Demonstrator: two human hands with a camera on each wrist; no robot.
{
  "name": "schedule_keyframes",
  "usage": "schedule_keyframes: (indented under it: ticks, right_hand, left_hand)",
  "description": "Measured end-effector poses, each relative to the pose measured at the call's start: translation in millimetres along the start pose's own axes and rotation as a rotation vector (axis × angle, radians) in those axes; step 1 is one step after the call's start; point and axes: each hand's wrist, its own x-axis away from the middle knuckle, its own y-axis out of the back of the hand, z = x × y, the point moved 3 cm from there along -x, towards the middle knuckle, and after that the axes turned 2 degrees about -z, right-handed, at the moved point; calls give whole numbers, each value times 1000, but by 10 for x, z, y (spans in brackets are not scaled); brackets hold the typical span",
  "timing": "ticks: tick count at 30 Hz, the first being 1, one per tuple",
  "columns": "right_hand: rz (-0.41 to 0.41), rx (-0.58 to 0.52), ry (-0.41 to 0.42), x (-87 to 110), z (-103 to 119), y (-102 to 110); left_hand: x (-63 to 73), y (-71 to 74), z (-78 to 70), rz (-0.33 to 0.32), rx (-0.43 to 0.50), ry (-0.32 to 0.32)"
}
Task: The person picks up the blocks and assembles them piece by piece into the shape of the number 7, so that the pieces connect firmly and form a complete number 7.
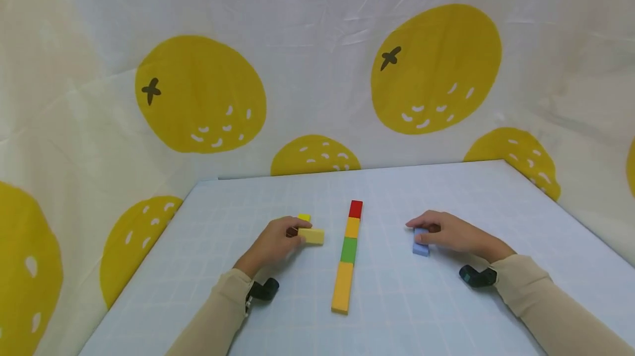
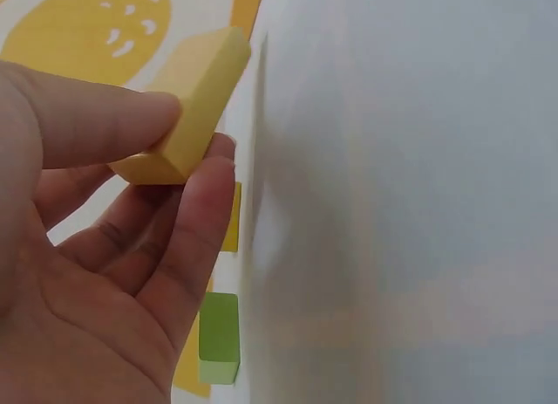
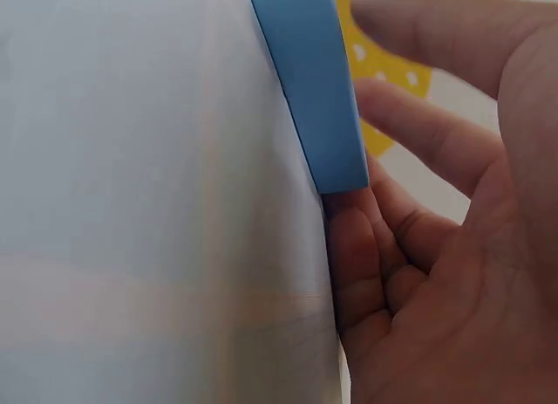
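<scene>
My left hand [image 1: 272, 243] pinches a pale yellow block [image 2: 196, 99] between thumb and fingers, tilted and held off the table in the left wrist view. Behind that hand, a bright yellow block [image 1: 304, 217] is partly hidden. At the right, a blue block [image 3: 318, 90] lies on the table with my right hand [image 1: 448, 232] around it. In the right wrist view the thumb tip looks slightly apart from this block, and the fingers are loosely bent beside it. Between the hands runs a row of blocks: red [image 1: 355, 209], orange [image 1: 352, 227], green [image 1: 349, 250] and longer orange [image 1: 342, 288].
The white table [image 1: 397, 312] has a faint grid pattern. Behind it hangs a pale cloth [image 1: 317, 69] printed with large yellow fruit. A green block [image 2: 219, 330] shows below the fingers in the left wrist view. Each wrist wears a dark camera.
</scene>
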Motion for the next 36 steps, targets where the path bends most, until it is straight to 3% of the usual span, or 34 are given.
schedule_keyframes:
  ticks: [6, 12, 15, 20, 29, 32, 36]
  right_hand:
    - [42, 26, -19, 5, 5, -18]
    - [36, 20, 11, 11, -54, -15]
    - [33, 12, 18, 15, -59, -24]
    - [35, 25, 50, 30, -5, -26]
    - [46, 32, 60, -7, 49, -21]
    - [47, 29, 53, 0, 31, -27]
    - [42, 25, 43, 20, 3, -40]
  left_hand:
    - [-62, 76, -1, 13, 82, 1]
    - [-180, 120, -64, 43, 243, 76]
    - [-246, 96, -93, 70, 351, 86]
    - [-333, 42, -133, 103, 445, 99]
    - [-432, 66, -223, 115, 485, 130]
    - [-476, 31, -235, 119, 482, 135]
    - [-555, -61, -226, 89, 513, 189]
